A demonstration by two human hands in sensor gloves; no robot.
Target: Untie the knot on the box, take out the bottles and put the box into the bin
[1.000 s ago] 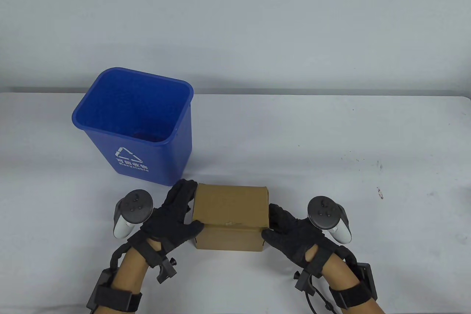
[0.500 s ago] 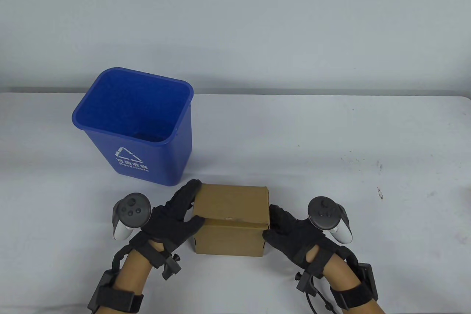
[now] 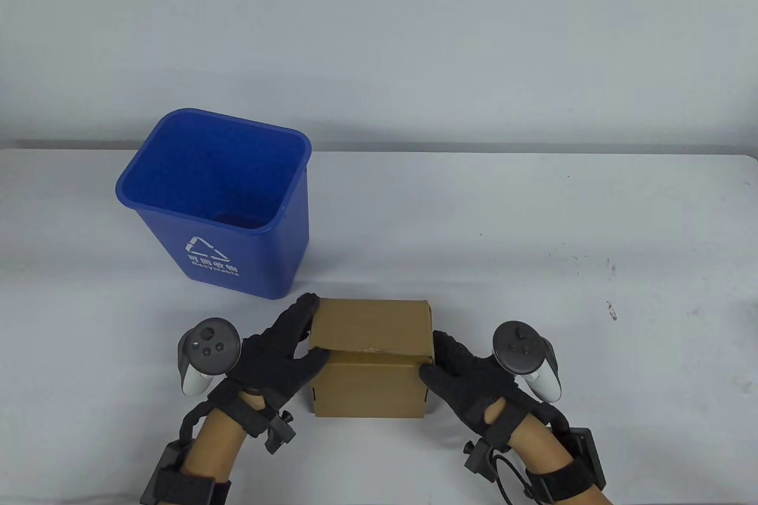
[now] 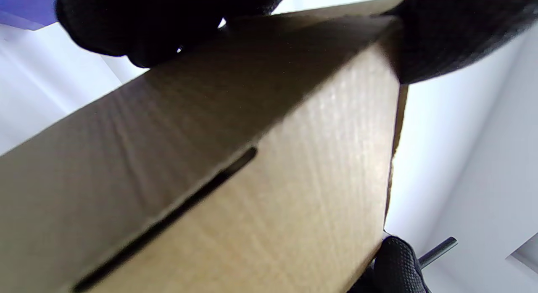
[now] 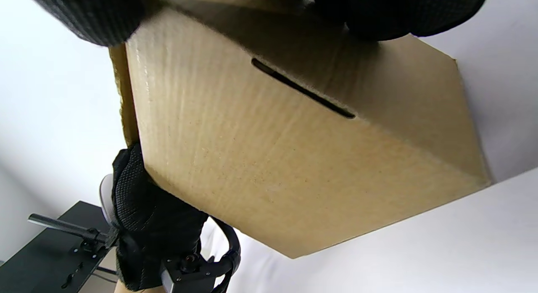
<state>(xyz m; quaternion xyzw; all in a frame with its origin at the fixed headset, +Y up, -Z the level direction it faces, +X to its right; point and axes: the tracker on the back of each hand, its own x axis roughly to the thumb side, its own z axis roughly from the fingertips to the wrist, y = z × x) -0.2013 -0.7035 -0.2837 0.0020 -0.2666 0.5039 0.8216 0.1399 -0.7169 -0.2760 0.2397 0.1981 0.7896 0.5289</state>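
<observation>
Table view: plain brown cardboard box (image 3: 370, 351)

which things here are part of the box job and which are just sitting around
Part of the job:
cardboard box, gripped at its ends by the left hand and the right hand
blue bin, behind the box on the left

Just there:
white table
No bottles or knot show in any view.

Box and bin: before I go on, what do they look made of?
The box looks like plain brown corrugated cardboard, matte: fine ribbing shows along its side in the right wrist view, with cut slots and raw edges. The bin looks like moulded blue plastic with a slight sheen, a rolled rim and a white recycling mark printed on the front. Both are judged by look alone.
</observation>
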